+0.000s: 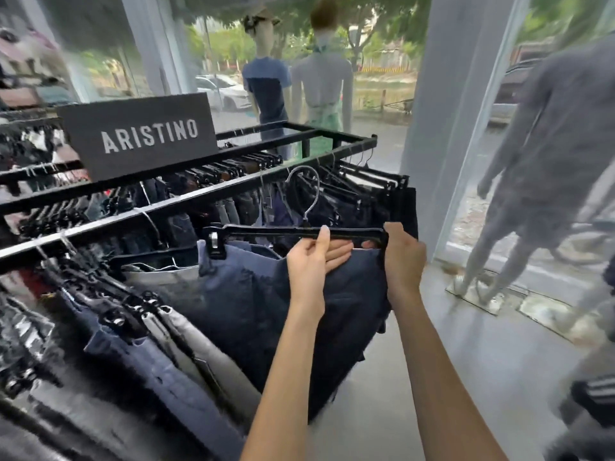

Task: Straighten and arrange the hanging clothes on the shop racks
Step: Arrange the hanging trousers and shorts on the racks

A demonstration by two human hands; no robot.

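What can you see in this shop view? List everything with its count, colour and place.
rack: one, black metal, left and centre
sign: one, black with white ARISTINO lettering, on top of the rack
hanging trousers: many, blue, black and grey, along the rack rails
hanger: one, black with a metal hook, held off the rail
held garment: one, blue, hanging from the hanger
mannequins: three, two pale at the window, one grey on the right
car: one, white, outside
left hand: thumb on the hanger bar, fingers flat on the garment
right hand: grips the hanger's right end
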